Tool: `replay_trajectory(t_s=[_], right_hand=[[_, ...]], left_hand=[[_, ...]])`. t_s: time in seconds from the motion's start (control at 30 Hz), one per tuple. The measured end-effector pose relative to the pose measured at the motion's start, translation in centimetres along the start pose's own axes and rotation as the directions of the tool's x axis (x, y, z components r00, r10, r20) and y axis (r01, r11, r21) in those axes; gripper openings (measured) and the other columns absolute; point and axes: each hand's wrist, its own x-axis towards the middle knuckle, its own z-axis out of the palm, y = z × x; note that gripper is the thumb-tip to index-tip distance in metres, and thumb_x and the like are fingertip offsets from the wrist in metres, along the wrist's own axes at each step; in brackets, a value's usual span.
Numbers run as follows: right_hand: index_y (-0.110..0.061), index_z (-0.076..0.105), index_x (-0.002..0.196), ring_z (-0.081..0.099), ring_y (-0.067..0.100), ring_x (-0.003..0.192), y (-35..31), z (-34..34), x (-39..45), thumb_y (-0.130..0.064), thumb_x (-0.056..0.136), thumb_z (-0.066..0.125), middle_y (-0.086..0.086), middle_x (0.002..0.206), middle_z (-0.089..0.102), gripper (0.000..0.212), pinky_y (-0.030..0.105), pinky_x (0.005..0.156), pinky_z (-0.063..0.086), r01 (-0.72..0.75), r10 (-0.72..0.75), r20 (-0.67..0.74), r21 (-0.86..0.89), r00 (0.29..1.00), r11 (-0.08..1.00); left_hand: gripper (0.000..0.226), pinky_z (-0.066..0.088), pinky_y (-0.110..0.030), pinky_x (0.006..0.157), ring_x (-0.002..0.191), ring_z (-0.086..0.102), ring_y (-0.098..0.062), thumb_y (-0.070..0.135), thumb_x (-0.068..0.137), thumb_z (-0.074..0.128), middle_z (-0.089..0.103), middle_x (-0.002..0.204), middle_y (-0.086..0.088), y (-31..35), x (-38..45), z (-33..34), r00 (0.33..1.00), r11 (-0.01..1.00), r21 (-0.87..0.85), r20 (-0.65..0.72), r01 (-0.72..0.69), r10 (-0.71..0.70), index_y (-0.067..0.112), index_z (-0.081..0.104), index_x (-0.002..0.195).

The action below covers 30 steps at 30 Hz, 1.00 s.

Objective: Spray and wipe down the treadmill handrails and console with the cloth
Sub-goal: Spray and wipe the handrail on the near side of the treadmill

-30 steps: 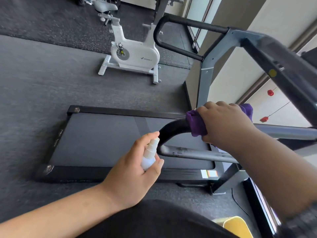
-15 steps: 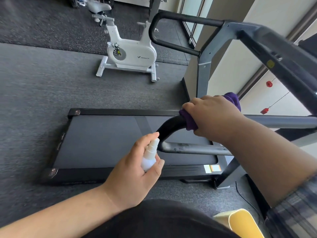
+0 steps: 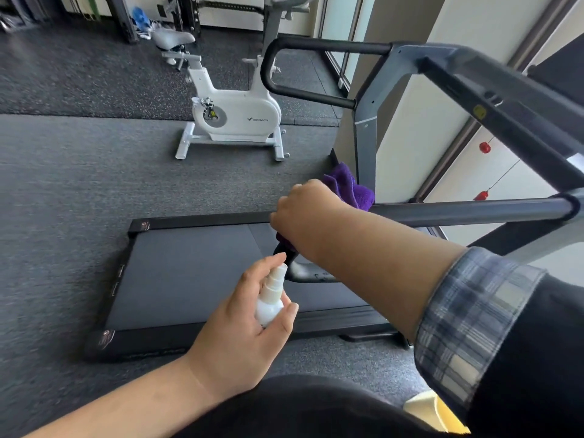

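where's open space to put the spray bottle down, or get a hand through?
Free: the dark treadmill belt left of both hands, and grey carpet between belt and white exercise bike. Crowded: the near black handrail bend, where the right hand grips the purple cloth and the left hand holds the white spray bottle.

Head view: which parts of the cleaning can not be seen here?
- Near handrail: the bend under the purple cloth, hidden by the right hand and forearm.
- Console: cut off by the right edge.
- Spray bottle: its nozzle is covered by the left hand forefinger; any mist is not visible.
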Motion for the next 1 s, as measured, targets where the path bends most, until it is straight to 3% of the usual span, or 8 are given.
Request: replay_trajectory(t_s=[0.13,0.23,0.3,0.4,0.53,0.77,1.0], right_hand=[[-0.022,0.046,0.131,0.051,0.031,0.101,0.6,0.4,-1.4,-0.024,0.08,0.071,0.006,0.122,0.045,0.056,0.04,0.063,0.038,-0.109,0.11,0.001,0.16,0.994,0.981],[-0.023,0.047,0.128,0.05,0.033,0.102,0.6,1.2,-2.6,-0.02,0.068,0.077,0.006,0.12,0.045,0.067,0.043,0.081,0.045,-0.178,0.191,-0.048,0.191,0.98,0.965],[-0.025,0.048,0.127,0.05,0.033,0.104,0.8,2.1,-3.1,-0.018,0.067,0.078,0.004,0.119,0.047,0.067,0.044,0.085,0.045,-0.216,0.244,-0.098,0.229,0.965,0.949],[-0.027,0.046,0.128,0.051,0.03,0.105,2.2,3.8,-4.2,-0.019,0.07,0.077,0.002,0.12,0.048,0.067,0.038,0.08,0.041,-0.257,0.309,-0.149,0.29,0.94,0.922],[-0.028,0.046,0.124,0.053,0.026,0.105,3.7,6.3,-5.8,-0.021,0.071,0.072,-0.003,0.118,0.051,0.059,0.036,0.081,0.042,-0.304,0.379,-0.219,0.311,0.899,0.9],[-0.028,0.054,0.122,0.055,0.027,0.103,7.2,9.6,-9.4,-0.033,0.068,0.077,-0.003,0.114,0.057,0.059,0.04,0.086,0.045,-0.379,0.468,-0.233,0.339,0.853,0.861],[-0.027,0.053,0.124,0.054,0.028,0.106,9.0,11.7,-11.3,-0.034,0.072,0.075,-0.002,0.116,0.056,0.058,0.043,0.09,0.044,-0.392,0.477,-0.217,0.339,0.852,0.855]], left_hand=[[0.053,0.045,-0.009,0.072,0.08,0.065,-0.008,0.053,0.083,0.057,0.065,0.101,0.017,0.1,-0.5,-0.2,0.999,0.999,0.009,-0.002,0.048,-0.048,0.068,0.031,0.126],[0.053,0.045,-0.01,0.074,0.082,0.065,-0.009,0.048,0.083,0.059,0.064,0.101,0.015,0.0,-0.8,-0.3,0.996,0.996,0.012,-0.02,0.085,-0.085,0.067,0.033,0.126],[0.054,0.047,-0.015,0.072,0.083,0.064,-0.01,0.046,0.084,0.06,0.064,0.101,0.015,0.0,-0.9,-0.2,0.996,0.996,0.03,-0.014,0.089,-0.089,0.066,0.032,0.127],[0.055,0.047,-0.02,0.072,0.082,0.064,-0.01,0.045,0.084,0.06,0.064,0.1,0.015,0.3,-0.9,0.3,0.996,0.995,0.054,0.015,0.085,-0.086,0.065,0.032,0.127],[0.055,0.044,-0.008,0.072,0.085,0.064,-0.009,0.043,0.085,0.06,0.065,0.102,0.016,1.0,-0.1,1.1,0.996,0.995,0.052,0.012,0.088,-0.089,0.067,0.032,0.126],[0.054,0.045,-0.023,0.076,0.091,0.063,-0.007,0.043,0.085,0.059,0.065,0.102,0.017,2.2,1.5,3.5,0.996,0.994,0.062,0.017,0.09,-0.092,0.069,0.032,0.124],[0.056,0.042,-0.017,0.078,0.095,0.062,0.0,0.045,0.085,0.06,0.063,0.106,0.024,3.2,2.4,7.3,0.99,0.991,0.071,0.082,0.11,-0.115,0.071,0.031,0.125]])
